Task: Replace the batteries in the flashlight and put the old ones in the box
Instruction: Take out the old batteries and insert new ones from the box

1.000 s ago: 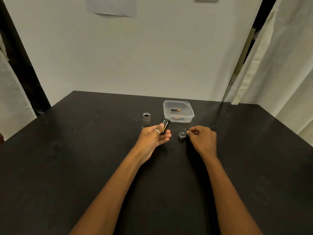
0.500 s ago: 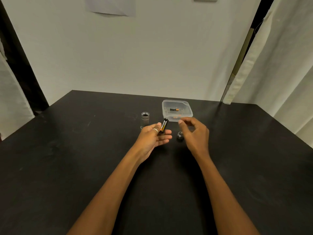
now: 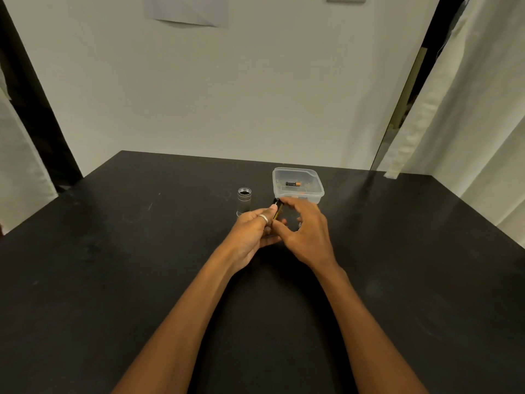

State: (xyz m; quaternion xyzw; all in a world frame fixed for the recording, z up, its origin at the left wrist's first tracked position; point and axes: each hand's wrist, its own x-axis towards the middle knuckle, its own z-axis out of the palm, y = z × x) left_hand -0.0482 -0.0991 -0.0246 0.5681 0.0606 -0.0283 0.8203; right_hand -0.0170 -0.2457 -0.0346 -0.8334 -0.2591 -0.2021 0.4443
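counted on one table (image 3: 113,265)
two hands: left hand (image 3: 250,233), right hand (image 3: 308,233); one box (image 3: 319,191); one flashlight tube (image 3: 244,201); one boxed battery (image 3: 292,183); one battery pack (image 3: 277,209).

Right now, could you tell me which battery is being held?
The black-and-yellow battery, gripped by the left hand; the black-and-orange battery lies in the clear box.

Both bare forearms reach forward. The left hand (image 3: 252,228) grips a battery holder (image 3: 277,209). The right hand (image 3: 308,231) curves thumb and forefinger around it, contact unclear.
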